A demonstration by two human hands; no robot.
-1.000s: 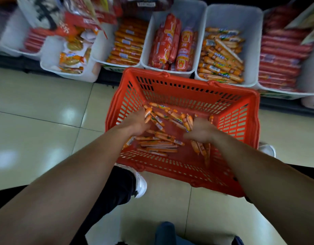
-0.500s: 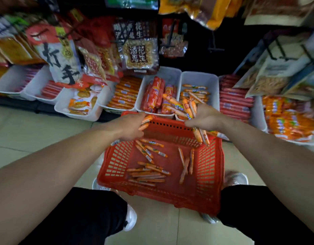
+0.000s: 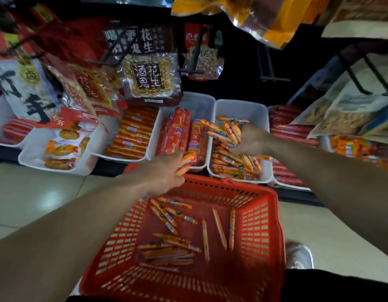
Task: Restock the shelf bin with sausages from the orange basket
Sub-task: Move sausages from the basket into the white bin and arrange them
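Right hand (image 3: 253, 141) grips a sausage bundle (image 3: 223, 131) over the bin (image 3: 241, 105); left hand (image 3: 167, 168) holds a few. Advice: release low, aligned with the stock.

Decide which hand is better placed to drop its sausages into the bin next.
Right. The right hand holds its sausages directly over the bin; the left hand is short of it, above the basket rim.

Dim indoor light w/ soft overhead glare patches on floor tiles (image 3: 47, 199). Upper shelf area nearly black. Strong wide-angle bending at edges; hanging snack bags (image 3: 151, 77) smeared by motion blur, forearms soft, basket (image 3: 273, 225) mesh fairly sharp.
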